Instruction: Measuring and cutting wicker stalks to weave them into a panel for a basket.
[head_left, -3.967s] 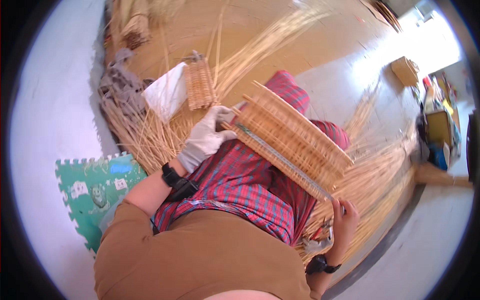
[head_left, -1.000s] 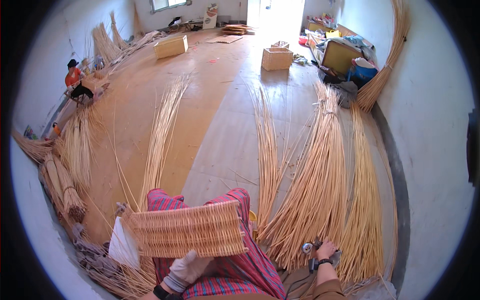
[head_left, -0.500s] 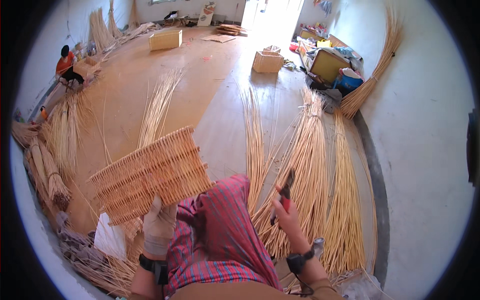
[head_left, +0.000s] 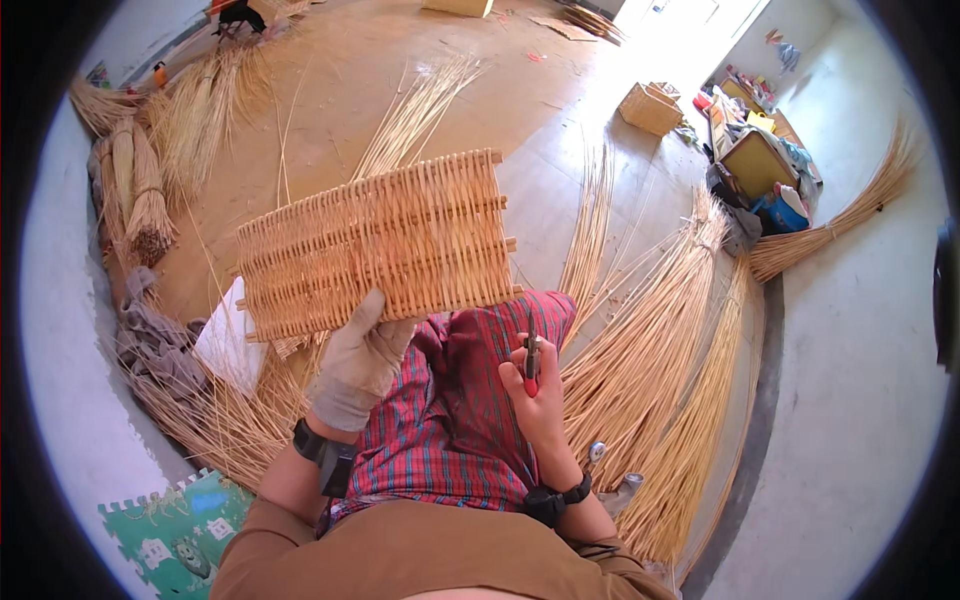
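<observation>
A rectangular woven wicker panel (head_left: 375, 240) is held up in front of me, tilted slightly, with short rod ends sticking out along its right side. My left hand (head_left: 362, 365), in a pale work glove, grips the panel's lower edge, thumb on the near face and the other fingers behind it. To the right, over my plaid-covered lap (head_left: 450, 410), my bare right hand (head_left: 535, 390) is closed around a pair of pruning shears (head_left: 531, 365) with red on the handle. Their dark narrow tip points away from me, apart from the panel.
Bundles of long wicker rods (head_left: 650, 350) lie on the right, with another bundle (head_left: 420, 115) beyond the panel. More stand along the left wall (head_left: 150, 200). A green foam mat (head_left: 180, 530) lies lower left. Farther off are a woven basket (head_left: 650, 108) and a partly visible person (head_left: 238, 14).
The panel has risen and turned more level, with my left hand still on it. My right hand has moved in toward my lap with the shears. The whole view has tilted downward and turned.
</observation>
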